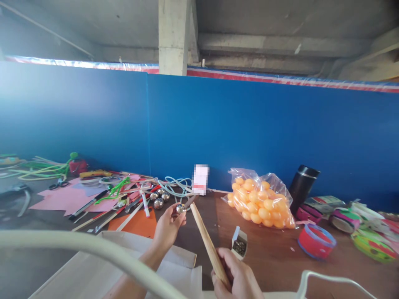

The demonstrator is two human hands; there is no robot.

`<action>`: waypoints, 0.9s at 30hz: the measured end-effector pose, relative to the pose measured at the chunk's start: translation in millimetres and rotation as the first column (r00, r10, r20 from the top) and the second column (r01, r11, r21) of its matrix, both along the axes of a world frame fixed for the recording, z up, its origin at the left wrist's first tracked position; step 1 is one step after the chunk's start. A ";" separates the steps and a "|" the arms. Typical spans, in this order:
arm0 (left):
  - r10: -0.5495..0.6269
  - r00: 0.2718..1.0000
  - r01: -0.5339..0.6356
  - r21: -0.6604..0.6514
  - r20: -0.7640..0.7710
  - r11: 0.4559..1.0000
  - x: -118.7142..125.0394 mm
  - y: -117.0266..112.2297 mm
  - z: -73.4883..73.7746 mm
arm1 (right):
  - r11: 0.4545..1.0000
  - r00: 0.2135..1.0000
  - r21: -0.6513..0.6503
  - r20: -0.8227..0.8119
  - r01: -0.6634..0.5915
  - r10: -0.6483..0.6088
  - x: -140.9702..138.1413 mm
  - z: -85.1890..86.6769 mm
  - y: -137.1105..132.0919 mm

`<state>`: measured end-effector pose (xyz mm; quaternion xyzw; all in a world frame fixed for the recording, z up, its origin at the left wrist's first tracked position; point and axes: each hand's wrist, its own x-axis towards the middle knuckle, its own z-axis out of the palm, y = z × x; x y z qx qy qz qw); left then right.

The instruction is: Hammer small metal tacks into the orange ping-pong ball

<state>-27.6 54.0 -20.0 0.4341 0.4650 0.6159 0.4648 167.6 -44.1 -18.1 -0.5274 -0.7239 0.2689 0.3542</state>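
Observation:
My left hand (167, 227) is raised over the brown table (274, 257) and pinches a small shiny metal ball (180, 208) between thumb and fingers. My right hand (238, 277), near the bottom edge, grips the lower end of a long wooden stick (207, 241). The stick slants up and left, and its tip reaches close to the ball. Several more metal balls (158, 198) lie on the table just beyond my left hand.
A bag of orange balls (262, 204), a black flask (301, 182), rolls of tape (316, 241) and a small open box (239, 243) sit to the right. Pink and orange paper, scissors, cords and tools clutter the left. A blue partition (249, 133) stands behind. A canvas bag (174, 270) lies below.

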 end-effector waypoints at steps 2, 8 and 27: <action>0.002 1.000 -0.001 0.009 -0.008 1.000 -0.1 -0.4 0.7 | 1.000 1.000 -0.003 -0.029 0.000 0.000 0.8 -1.6 0.6; 0.015 1.000 -0.015 0.015 -0.008 1.000 -0.5 2.1 -3.7 | 1.000 1.000 -0.016 0.007 -0.014 0.014 0.1 0.7 0.2; 0.035 0.998 -0.035 0.002 -0.052 0.999 -1.3 2.4 -3.7 | 0.999 0.994 0.030 0.101 0.027 -0.030 -1.4 1.6 -2.7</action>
